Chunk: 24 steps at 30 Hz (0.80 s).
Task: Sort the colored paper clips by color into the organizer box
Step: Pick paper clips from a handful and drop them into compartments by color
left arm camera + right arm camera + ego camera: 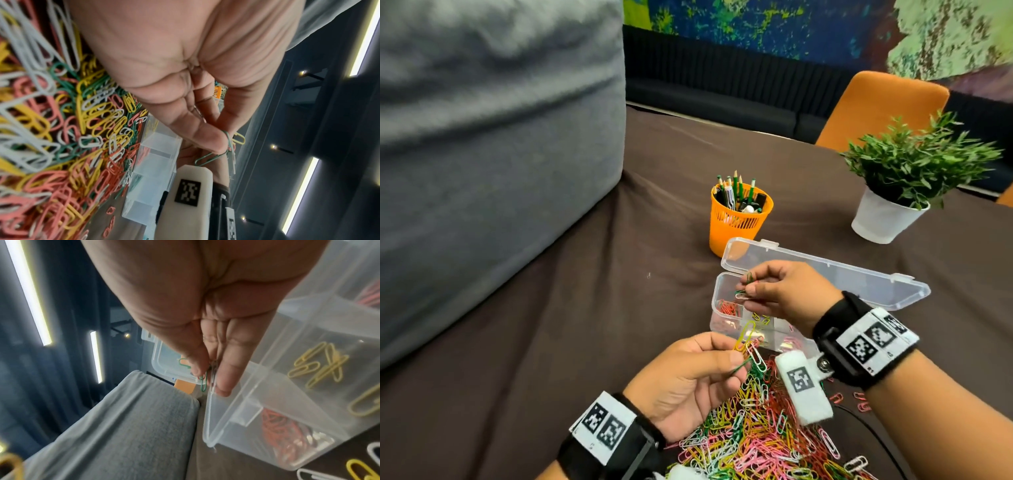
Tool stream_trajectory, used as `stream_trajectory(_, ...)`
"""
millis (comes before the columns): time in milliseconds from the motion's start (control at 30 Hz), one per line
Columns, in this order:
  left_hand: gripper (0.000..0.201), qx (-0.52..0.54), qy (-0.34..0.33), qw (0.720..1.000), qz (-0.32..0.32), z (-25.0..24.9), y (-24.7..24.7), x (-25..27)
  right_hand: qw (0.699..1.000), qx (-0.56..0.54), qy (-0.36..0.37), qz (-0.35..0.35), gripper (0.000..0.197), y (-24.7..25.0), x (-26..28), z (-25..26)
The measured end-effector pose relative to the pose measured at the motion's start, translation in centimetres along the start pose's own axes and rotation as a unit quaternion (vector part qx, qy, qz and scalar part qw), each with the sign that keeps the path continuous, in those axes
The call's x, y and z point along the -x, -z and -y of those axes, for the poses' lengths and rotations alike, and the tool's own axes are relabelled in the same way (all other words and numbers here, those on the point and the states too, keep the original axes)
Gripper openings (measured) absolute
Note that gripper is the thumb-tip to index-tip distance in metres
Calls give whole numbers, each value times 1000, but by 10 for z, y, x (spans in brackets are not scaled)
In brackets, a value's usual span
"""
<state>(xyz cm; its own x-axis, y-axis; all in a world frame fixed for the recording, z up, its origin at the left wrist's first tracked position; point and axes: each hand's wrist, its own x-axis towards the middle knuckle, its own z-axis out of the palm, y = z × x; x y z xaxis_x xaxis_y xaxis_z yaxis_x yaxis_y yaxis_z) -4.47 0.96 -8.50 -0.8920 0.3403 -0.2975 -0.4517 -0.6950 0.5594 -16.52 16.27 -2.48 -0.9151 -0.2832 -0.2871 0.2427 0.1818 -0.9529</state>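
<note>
A heap of mixed paper clips [753, 431] in pink, yellow, green, white and red lies on the brown table at the near edge. Behind it stands the clear organizer box [726, 329] with its lid [859, 277] folded back; red clips [727, 306] fill its left compartment and yellow clips [320, 365] lie in the one beside it. My left hand [698, 373] pinches a small bunch of linked clips [748, 346], yellow, white and green, above the heap. My right hand [780, 291] hovers over the box and pinches green clips [744, 286] between thumb and fingertips [224, 381].
An orange mesh cup [738, 219] with pencils stands behind the box. A potted plant [900, 181] in a white pot is at the right, an orange chair [876, 109] beyond it. A large grey cushion [493, 154] fills the left side.
</note>
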Motion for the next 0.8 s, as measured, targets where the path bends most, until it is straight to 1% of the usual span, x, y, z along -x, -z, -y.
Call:
stream_trajectory(100,15,14,0,1000,5,-2,-1,2,999,-44,-25,14,14,5,1,-1)
stream_trajectory(200,18,14,1,1000,-3,-2,-1,2,997,-71,-34,25,15,7,3,-1)
stream_trajectory(367,17,15,1,1000,-13,-2,1,1,994,-102,-36,31,12,10,10,-2)
stream_trajectory(467,17,8,1,1000,-15,-1,1,0,990,-135,-37,31,16,17,19,-2)
stream_trajectory(567,14,3,2,1000,-12,1,-1,0,985,-163,-48,13,22,32,30,-4)
stream_trajectory(633,20,-3,5,1000,-11,1,0,0,985,-168,-47,-2,23,41,37,-7)
stream_trajectory(733,35,-3,15,1000,-8,3,2,-1,988,-140,-19,-54,14,58,47,-11)
stream_trajectory(800,41,-3,15,1000,-6,3,3,0,991,-97,-6,-92,8,69,51,-14)
